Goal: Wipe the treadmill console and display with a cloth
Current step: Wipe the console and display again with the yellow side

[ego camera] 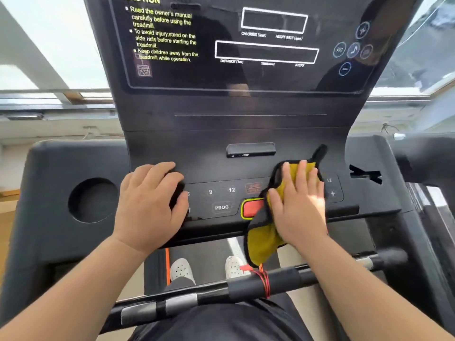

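Closest to the lens are the two bare forearms reaching in from the bottom corners, over a black bar [246,286] that has grey tape patches and a red cord [264,283] wound round it. Under the bar you can spot two white shoes [182,269] on the belt.

The right hand [301,205] is laid flat, fingers spread and stretched forward, palm pressing a cloth [267,232] onto the console [221,153]. It isn't pinching or gripping the cloth, just holding it down. The cloth is yellow with a dark edge; part pokes out past the fingertips, and a bigger flap hangs below the wrist over the console's front lip. Just off the thumb side of that hand is the red button [251,207] with its yellow rim, half tucked under the cloth. On the pinky side there's a "12" and a "+" key [332,193].

The left hand [152,205] is empty, resting palm-down on the console's left end, fingers loosely curled over the edge of the button strip. Between the two hands you can read "9", "12" and PROG [221,207]. Out past the left hand's pinky side sits a round cup hole [92,200].

Well beyond both sets of fingertips the display [266,50] stands up, dark, with yellow CAUTION text and white-outlined readout boxes.
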The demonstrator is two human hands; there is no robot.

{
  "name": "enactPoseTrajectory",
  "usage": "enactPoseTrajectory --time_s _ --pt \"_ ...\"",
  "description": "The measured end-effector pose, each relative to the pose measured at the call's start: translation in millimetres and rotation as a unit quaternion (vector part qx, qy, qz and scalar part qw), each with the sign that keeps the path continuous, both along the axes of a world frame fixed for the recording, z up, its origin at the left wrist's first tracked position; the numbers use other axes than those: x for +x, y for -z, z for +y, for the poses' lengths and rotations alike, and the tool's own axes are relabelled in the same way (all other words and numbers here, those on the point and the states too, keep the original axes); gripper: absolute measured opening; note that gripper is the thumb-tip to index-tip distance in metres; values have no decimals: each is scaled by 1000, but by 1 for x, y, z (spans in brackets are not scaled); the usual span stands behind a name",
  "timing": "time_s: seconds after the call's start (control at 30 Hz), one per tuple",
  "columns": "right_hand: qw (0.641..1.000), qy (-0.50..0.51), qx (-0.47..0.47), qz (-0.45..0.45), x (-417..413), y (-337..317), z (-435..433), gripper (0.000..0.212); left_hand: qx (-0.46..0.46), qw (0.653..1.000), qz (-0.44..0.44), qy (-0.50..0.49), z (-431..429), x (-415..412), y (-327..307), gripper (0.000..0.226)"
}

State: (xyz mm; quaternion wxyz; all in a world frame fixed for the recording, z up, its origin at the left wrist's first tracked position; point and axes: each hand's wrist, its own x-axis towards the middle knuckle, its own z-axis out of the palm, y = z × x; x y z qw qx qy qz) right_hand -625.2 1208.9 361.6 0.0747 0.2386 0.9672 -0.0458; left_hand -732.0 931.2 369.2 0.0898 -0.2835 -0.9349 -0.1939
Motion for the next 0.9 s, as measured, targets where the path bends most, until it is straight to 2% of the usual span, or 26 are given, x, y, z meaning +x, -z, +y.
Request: enactPoseTrajectory --time_s 0.13,0.23,0.37,0.53,0.63,0.77,0.9 --pt "976 -217 -12 34 -7 4 -46 67 -4 1000 -20 -22 23 16 -5 39" --pt "955 -292 -24 48 5 12 -36 64 -12 999 -25 -30 45 25 -4 39" --pt "962 -268 -16 41 38 18 25 68 -11 999 -19 -39 79 35 -3 40" --pt "994 -106 15 19 54 14 130 76 0 999 3 -52 118 44 1 38" --pt "999 -41 13 -10 29 7 154 87 -14 997 9 -79 126 48 8 39" --pt "981 -192 21 23 12 5 112 83 -29 994 16 -100 128 49 12 42" --pt "943 -330 -10 45 45 13 94 73 -35 994 21 -105 130 50 13 44"
